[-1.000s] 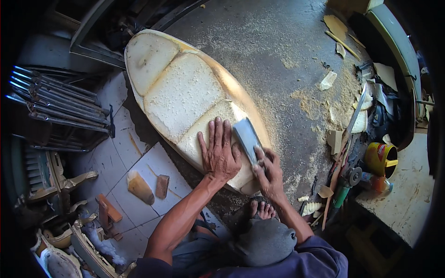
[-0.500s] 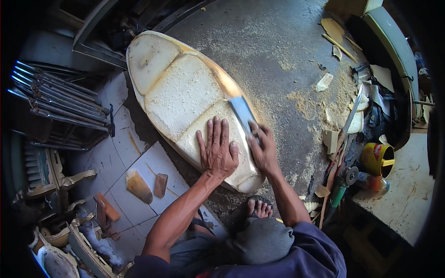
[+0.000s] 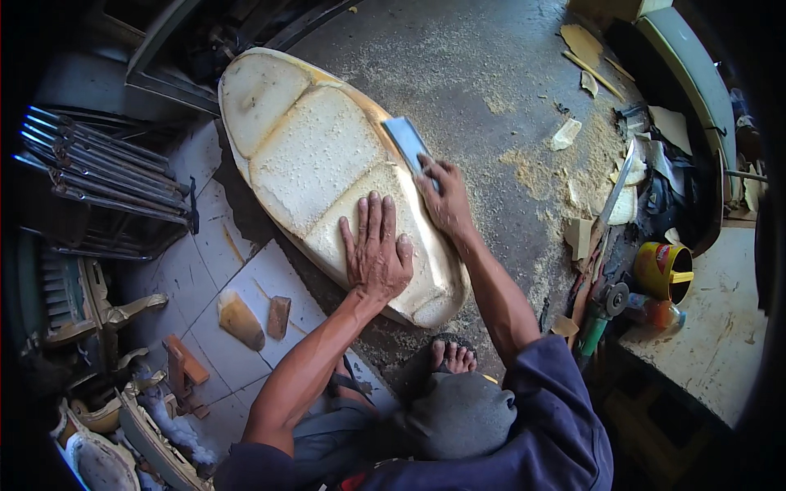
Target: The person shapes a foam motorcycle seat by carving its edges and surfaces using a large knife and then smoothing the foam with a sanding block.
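A long oval foam seat cushion (image 3: 315,159), pale yellow with a rough surface, lies on the floor in front of me. My left hand (image 3: 375,250) presses flat on its near part, fingers spread. My right hand (image 3: 444,196) grips a flat grey blade tool (image 3: 406,141) that lies against the cushion's right edge, about halfway along it. My bare foot (image 3: 453,357) shows just below the cushion's near end.
Foam crumbs and offcuts (image 3: 573,176) litter the concrete floor to the right. A yellow can (image 3: 665,271) and an angle grinder (image 3: 604,307) lie at the right by a white bench (image 3: 712,327). Metal frames (image 3: 98,176) stand left, two foam scraps (image 3: 246,317) on tiles.
My right hand has slid the blade tool away from me along the cushion's right edge. My left hand has stayed pressed on the near part.
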Action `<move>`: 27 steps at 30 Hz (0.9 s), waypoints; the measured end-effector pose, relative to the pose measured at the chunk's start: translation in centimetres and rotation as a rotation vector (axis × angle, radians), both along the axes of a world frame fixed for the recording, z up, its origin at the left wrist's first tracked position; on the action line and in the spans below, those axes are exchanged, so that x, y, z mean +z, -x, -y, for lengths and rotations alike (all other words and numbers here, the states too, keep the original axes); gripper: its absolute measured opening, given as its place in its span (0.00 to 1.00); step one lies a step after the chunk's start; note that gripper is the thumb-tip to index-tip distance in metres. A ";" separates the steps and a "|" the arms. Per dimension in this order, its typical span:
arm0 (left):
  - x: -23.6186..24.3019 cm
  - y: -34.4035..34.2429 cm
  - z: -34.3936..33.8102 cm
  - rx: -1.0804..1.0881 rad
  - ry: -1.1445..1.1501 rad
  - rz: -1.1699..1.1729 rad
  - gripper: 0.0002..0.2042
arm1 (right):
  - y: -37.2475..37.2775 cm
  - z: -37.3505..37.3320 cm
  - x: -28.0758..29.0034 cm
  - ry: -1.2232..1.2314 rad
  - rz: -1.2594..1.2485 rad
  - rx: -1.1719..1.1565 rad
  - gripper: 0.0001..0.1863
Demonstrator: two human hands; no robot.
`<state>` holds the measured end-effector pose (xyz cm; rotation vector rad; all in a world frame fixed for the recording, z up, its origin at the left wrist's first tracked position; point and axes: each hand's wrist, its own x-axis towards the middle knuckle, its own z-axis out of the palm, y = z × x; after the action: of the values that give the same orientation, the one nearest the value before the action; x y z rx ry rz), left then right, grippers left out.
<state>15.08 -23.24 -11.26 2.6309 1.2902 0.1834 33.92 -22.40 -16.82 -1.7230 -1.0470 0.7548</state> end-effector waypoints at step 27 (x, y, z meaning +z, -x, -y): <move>-0.2 0.2 -0.5 -0.010 0.002 0.017 0.34 | -2.4 -1.9 -1.1 0.120 -0.050 -0.148 0.22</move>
<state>14.90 -22.78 -11.45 2.6281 1.2718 0.2021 36.34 -20.47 -17.92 -1.8512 -0.8450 0.7750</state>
